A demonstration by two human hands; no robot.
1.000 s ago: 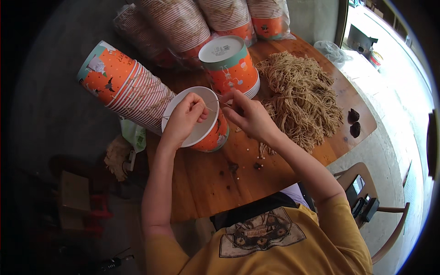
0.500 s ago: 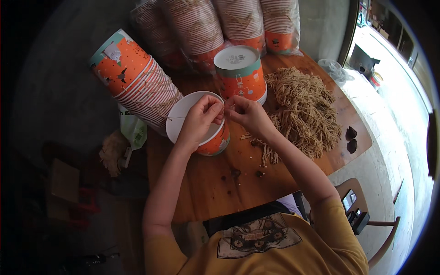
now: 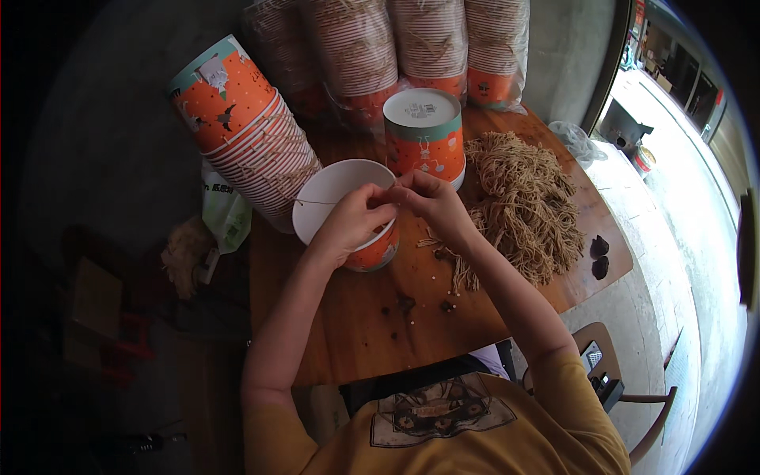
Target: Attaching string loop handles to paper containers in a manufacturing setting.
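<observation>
One thin cord [image 3: 317,203] is stretched across the mouth of the orange paper bucket [image 3: 348,214], which is tilted on the wooden worktop [image 3: 348,332]. The cord is pinched by the closed fingers of the left hand [image 3: 356,218] and the right hand [image 3: 427,198], met over the rim. It is best kept taut while worked. A pile of cords [image 3: 522,206] is kept just beside, stacked buckets [image 3: 253,134] behind.

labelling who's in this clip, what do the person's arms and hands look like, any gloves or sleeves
Both hands are bare: no gloves, rings or watch show on the left hand or the right hand. Both forearms are uncovered up to short sleeves of a mustard-yellow t-shirt with a dark printed graphic on the chest.
</observation>
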